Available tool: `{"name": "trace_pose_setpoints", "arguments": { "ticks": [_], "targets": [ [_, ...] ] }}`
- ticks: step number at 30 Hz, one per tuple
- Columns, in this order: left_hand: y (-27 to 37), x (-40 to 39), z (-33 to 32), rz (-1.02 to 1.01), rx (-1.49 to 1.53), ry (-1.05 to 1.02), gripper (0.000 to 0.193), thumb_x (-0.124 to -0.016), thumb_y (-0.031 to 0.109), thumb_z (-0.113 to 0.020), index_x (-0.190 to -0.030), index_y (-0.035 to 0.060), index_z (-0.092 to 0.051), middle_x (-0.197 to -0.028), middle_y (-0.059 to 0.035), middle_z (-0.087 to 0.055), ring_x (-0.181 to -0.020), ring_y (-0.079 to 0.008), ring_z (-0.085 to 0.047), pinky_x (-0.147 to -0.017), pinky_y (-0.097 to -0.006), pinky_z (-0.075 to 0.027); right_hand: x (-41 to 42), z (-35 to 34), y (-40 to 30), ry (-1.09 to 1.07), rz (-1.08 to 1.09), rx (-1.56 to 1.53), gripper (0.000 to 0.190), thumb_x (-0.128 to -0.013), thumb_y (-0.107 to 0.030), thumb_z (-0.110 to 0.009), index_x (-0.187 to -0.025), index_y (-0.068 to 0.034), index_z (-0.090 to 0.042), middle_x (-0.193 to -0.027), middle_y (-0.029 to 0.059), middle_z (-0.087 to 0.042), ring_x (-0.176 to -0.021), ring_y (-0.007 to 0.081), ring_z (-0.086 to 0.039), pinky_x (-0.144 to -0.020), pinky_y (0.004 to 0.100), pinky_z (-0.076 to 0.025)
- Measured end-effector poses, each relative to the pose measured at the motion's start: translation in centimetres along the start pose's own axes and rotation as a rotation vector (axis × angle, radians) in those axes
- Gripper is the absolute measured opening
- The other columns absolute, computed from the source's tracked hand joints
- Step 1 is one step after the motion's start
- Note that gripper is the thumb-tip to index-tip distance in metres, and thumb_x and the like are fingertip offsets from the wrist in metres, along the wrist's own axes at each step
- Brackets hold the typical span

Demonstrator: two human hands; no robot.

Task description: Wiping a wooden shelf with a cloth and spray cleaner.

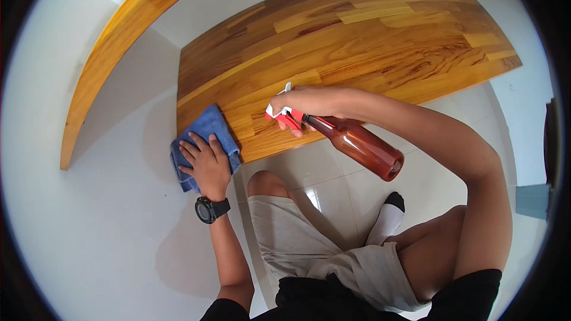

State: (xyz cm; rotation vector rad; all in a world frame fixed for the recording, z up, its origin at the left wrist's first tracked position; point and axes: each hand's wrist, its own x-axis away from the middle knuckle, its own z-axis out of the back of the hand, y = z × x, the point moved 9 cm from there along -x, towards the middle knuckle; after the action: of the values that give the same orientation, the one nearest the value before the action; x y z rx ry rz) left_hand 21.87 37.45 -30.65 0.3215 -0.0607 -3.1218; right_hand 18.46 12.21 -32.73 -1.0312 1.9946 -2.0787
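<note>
My left hand [205, 162], wearing a black wristwatch [206, 210], lies palm down with spread fingers on a folded blue cloth [207, 120]. This cloth covers the front left corner of a wooden shelf board [357, 49], beside the white wall. In my right hand [308, 100] is a spray bottle [366, 145] of amber-brown, see-through material, gripped around its red and white trigger head [285, 116]. The bottle is tilted, its nozzle toward the cloth and its base out past the board's front edge. My left thumb is hidden.
A second wooden board [102, 62] curves across the upper left. White walls [111, 218] border the main board. Below lies a glossy tiled floor [328, 187], where my bent legs and a socked foot [388, 218] show. A blue-grey object [531, 201] stands at the right rim.
</note>
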Motion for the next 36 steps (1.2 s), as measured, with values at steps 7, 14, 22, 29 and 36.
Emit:
{"name": "trace_pose_setpoints", "arguments": {
  "ticks": [7, 14, 22, 29, 36],
  "targets": [
    [9.3, 0.5, -0.7, -0.240, 0.054, -0.044, 0.072, -0.108, 0.046, -0.030, -0.157, -0.0070, -0.026, -0.160, -0.0380, -0.023, -0.152, -0.0516, -0.016, -0.116, -0.0734, -0.009, 6.1, 6.3, 1.9, 0.155, -0.062, -0.104, 0.041, -0.092, -0.044, -0.051, -0.090, -0.005, -0.064, -0.071, 0.0095, -0.068, -0.042, 0.0100, -0.045, -0.044, 0.0228, -0.036],
    [13.4, 0.8, -1.2, -0.385, 0.126, -0.009, 0.071, -0.108, 0.045, -0.029, -0.156, -0.0068, -0.029, -0.160, -0.0369, -0.025, -0.152, -0.0509, -0.017, -0.116, -0.0731, -0.009, 9.3, 6.5, 3.7, 0.070, -0.155, 0.037, 0.035, -0.086, -0.039, -0.053, -0.091, -0.007, -0.066, -0.077, 0.0106, -0.073, -0.046, 0.0080, -0.044, -0.045, 0.0227, -0.035],
    [10.8, -0.5, -0.8, -0.423, 0.146, -0.026, 0.069, -0.108, 0.049, -0.032, -0.158, 0.0018, -0.032, -0.161, -0.0357, -0.025, -0.152, -0.0507, -0.019, -0.121, -0.0644, -0.013, 8.7, 3.1, 3.7, -0.066, -0.117, 0.087, 0.038, -0.084, -0.036, -0.054, -0.094, -0.003, -0.071, -0.086, 0.0099, -0.075, -0.057, 0.0120, -0.050, -0.051, 0.0282, -0.039],
    [2.1, -1.4, -0.7, -0.226, 0.094, -0.009, 0.071, -0.107, 0.053, -0.034, -0.159, 0.0039, -0.032, -0.162, -0.0363, -0.021, -0.151, -0.0556, -0.016, -0.120, -0.0657, -0.013, 4.6, -2.3, 1.5, -0.175, -0.112, 0.313, 0.041, -0.088, -0.043, -0.055, -0.093, -0.004, -0.069, -0.079, 0.0109, -0.073, -0.062, 0.0172, -0.058, -0.056, 0.0339, -0.046],
    [0.4, -1.0, -0.9, -0.133, 0.065, -0.014, 0.071, -0.107, 0.053, -0.030, -0.161, 0.0060, -0.028, -0.162, -0.0357, -0.020, -0.151, -0.0547, -0.015, -0.119, -0.0690, -0.010, 1.1, -4.1, 0.7, -0.077, 0.025, 0.204, 0.047, -0.091, -0.044, -0.053, -0.090, 0.000, -0.068, -0.071, 0.0109, -0.070, -0.054, 0.0176, -0.056, -0.052, 0.0330, -0.047]
  ]
}}
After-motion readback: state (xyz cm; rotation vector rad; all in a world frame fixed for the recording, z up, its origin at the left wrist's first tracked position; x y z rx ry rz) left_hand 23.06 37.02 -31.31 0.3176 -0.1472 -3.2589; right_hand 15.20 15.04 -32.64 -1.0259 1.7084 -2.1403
